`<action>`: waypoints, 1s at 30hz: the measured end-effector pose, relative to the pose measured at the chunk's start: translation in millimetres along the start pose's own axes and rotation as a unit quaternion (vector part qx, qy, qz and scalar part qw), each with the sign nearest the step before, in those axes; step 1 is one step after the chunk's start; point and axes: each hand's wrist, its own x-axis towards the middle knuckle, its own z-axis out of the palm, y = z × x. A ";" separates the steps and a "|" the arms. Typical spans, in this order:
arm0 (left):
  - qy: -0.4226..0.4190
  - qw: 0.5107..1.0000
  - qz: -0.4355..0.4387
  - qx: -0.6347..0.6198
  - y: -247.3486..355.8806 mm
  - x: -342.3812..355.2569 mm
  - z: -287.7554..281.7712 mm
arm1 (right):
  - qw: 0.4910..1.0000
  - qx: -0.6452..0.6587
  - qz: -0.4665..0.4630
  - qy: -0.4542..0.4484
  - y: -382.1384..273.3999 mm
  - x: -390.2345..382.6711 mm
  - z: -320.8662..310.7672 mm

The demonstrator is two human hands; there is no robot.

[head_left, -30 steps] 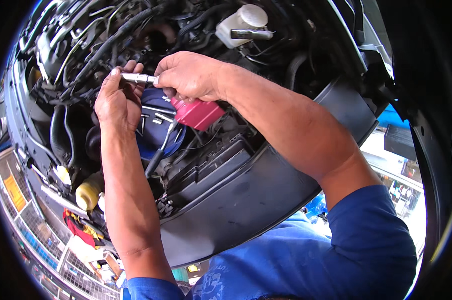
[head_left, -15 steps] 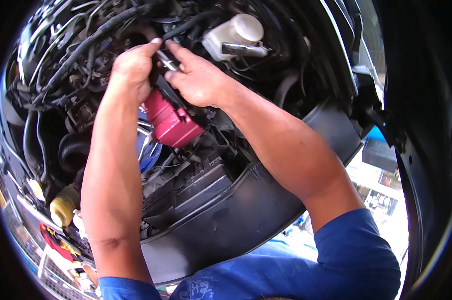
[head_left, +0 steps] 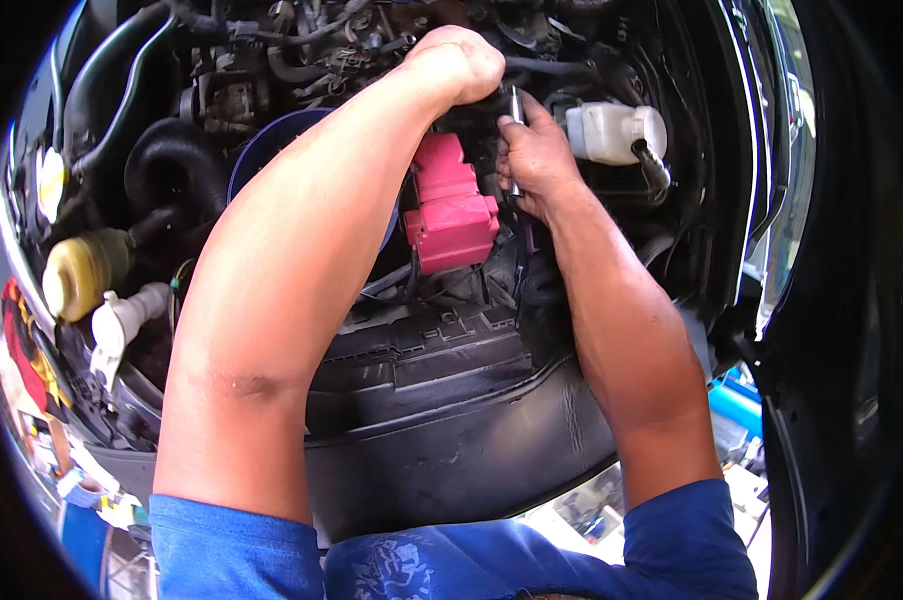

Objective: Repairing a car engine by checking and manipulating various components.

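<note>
Both my arms reach over a car's engine bay. My right hand (head_left: 539,160) is closed around a slim silver metal tool (head_left: 516,108), which stands nearly lengthwise in the view, its lower end showing below the fingers. Just to the left and farther in, my left hand (head_left: 460,62) is curled with its back toward me. Its fingertips are hidden, so what it grips cannot be made out. Between my forearms sits a pinkish-red box-shaped cover (head_left: 454,225), nearer to me than both hands.
A white reservoir (head_left: 622,133) stands right of my right hand. Hoses and wiring fill the far side. At left are a yellowish reservoir (head_left: 77,275) and a white filler neck (head_left: 122,320). A black front panel (head_left: 442,470) runs along the near edge; a raised dark panel (head_left: 862,300) is at right.
The view has swung, shifting the engine bay across it. My right fingers, stretched beside the silver tool before, now wrap around it. My left hand has turned over, back toward me.
</note>
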 end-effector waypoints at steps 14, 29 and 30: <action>0.049 0.981 0.148 -0.118 -44.4 95.2 41.1 | 0.907 -0.278 -0.299 0.105 7.7 101.3 16.5; 0.123 0.977 0.168 -0.041 -39.9 110.0 50.6 | 0.987 0.029 -0.113 0.108 28.7 89.1 20.9; 0.121 0.978 0.165 -0.043 -42.4 111.6 53.5 | 0.988 0.050 -0.092 0.109 30.7 85.8 24.8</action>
